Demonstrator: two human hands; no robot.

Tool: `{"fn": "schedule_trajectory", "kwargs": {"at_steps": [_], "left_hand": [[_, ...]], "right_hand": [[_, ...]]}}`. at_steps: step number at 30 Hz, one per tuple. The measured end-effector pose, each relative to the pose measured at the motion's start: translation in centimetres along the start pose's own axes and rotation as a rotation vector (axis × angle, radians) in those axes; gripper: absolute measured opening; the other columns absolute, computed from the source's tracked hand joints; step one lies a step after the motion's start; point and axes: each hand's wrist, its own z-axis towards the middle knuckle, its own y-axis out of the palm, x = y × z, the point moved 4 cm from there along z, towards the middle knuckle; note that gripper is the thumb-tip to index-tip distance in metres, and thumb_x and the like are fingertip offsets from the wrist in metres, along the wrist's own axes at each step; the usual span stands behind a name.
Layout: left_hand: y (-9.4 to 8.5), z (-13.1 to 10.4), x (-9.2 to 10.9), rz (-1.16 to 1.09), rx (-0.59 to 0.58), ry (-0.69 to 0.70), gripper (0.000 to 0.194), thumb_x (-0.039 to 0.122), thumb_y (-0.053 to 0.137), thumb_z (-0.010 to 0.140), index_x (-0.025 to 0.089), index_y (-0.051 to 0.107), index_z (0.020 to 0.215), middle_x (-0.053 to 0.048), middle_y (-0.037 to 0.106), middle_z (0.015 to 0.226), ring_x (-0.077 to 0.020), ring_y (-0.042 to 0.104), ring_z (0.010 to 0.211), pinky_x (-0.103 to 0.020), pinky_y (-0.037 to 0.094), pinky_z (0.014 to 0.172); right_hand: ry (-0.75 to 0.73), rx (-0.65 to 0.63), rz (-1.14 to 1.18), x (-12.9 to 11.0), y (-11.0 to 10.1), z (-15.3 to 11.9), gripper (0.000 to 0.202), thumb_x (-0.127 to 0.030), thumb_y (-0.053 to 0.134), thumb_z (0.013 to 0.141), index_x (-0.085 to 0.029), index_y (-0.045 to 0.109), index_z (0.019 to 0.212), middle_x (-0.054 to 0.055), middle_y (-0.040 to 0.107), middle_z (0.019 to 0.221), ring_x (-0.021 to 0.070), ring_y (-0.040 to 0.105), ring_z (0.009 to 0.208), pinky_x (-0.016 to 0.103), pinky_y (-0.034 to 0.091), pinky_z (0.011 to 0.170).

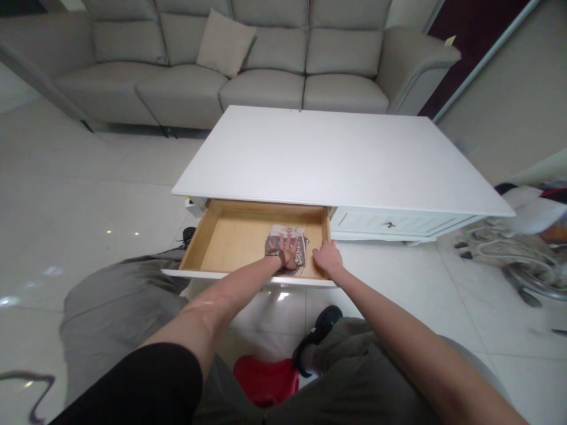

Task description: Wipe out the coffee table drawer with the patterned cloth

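White-fronted wooden drawer (234, 236) is open. Patterned item (302, 249), looks like folded cloth, lies on the drawer's floor, right of its middle, towards the front. Left hand (289, 251) is palm-down on it, fingers spread, not gripping. Right hand (328, 257) looks clamped on the drawer's right wall, thumb inside. Hands are apart. Status, my read: drawer open and item inside, done; hand off item, drawer closed, not yet.
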Motion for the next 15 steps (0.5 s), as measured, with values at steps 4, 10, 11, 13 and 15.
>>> {"fn": "schedule_trajectory", "kwargs": {"at_steps": [4,10,11,13,15], "left_hand": [[1.0,1.3,5.2,-0.015,-0.009,0.045,0.101,0.046,0.067,0.084,0.033,0.017,0.171,-0.003,0.001,0.178,-0.0453,-0.007,0.163,-0.075,0.015,0.126],[0.7,1.5,7.1,-0.080,-0.136,0.141,0.142,0.056,0.089,0.061,0.027,0.005,0.172,-0.004,-0.017,0.176,-0.0508,-0.025,0.156,-0.078,0.004,0.126],[0.7,1.6,6.9,-0.084,-0.145,0.141,0.145,0.056,0.090,0.059,0.029,0.004,0.172,-0.004,-0.019,0.175,-0.0505,-0.026,0.156,-0.079,0.001,0.125],[0.8,1.9,6.6,-0.082,-0.149,0.133,0.145,0.059,0.089,0.057,0.033,0.003,0.171,-0.003,-0.020,0.175,-0.0505,-0.027,0.156,-0.083,-0.003,0.122],[1.0,2.5,6.5,-0.093,-0.115,0.128,0.136,0.064,0.084,0.064,0.037,0.005,0.171,-0.001,-0.017,0.176,-0.0493,-0.024,0.158,-0.084,-0.003,0.121]], "right_hand": [[0.005,0.013,0.032,0.0,0.1,0.1,0.047,-0.046,0.039,0.106,-0.013,0.063,0.131,0.021,0.057,0.130,0.0314,0.072,0.107,0.043,0.055,0.096],[0.015,0.020,0.070,-0.1,0.0,-0.2,0.051,-0.046,0.029,0.109,-0.015,0.063,0.130,0.020,0.058,0.126,0.0303,0.072,0.105,0.044,0.054,0.095],[0.019,0.021,0.073,-0.1,0.0,-0.2,0.051,-0.046,0.029,0.109,-0.015,0.063,0.131,0.020,0.058,0.127,0.0304,0.072,0.105,0.044,0.054,0.096],[0.028,0.020,0.079,-0.2,-0.1,-0.3,0.052,-0.046,0.028,0.109,-0.015,0.062,0.131,0.020,0.057,0.128,0.0307,0.072,0.105,0.045,0.054,0.096],[0.036,0.024,0.081,-0.3,-0.1,-0.3,0.052,-0.048,0.028,0.109,-0.015,0.062,0.131,0.020,0.056,0.129,0.0309,0.072,0.105,0.045,0.054,0.096]]}}
